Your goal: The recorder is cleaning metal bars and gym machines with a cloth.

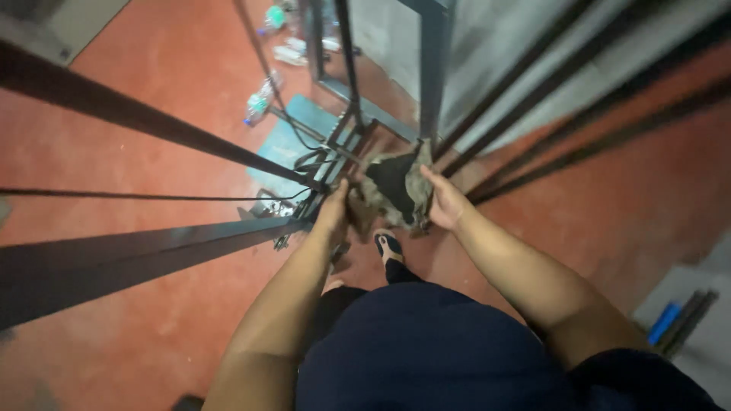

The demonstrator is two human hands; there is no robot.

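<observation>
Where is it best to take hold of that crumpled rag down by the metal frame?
Probably by its two outer edges, one from each side. The rag hangs crumpled against the dark metal frame, and the left hand and right hand already flank it there.

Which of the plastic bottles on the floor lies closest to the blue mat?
The bottle with the blue cap, just off the blue mat's left edge. The others sit farther away, near the picture's top.

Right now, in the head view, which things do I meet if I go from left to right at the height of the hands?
Dark flat metal bar → left hand → dirty grey-and-black cloth → right hand → slanting dark metal rods over the red floor.
</observation>
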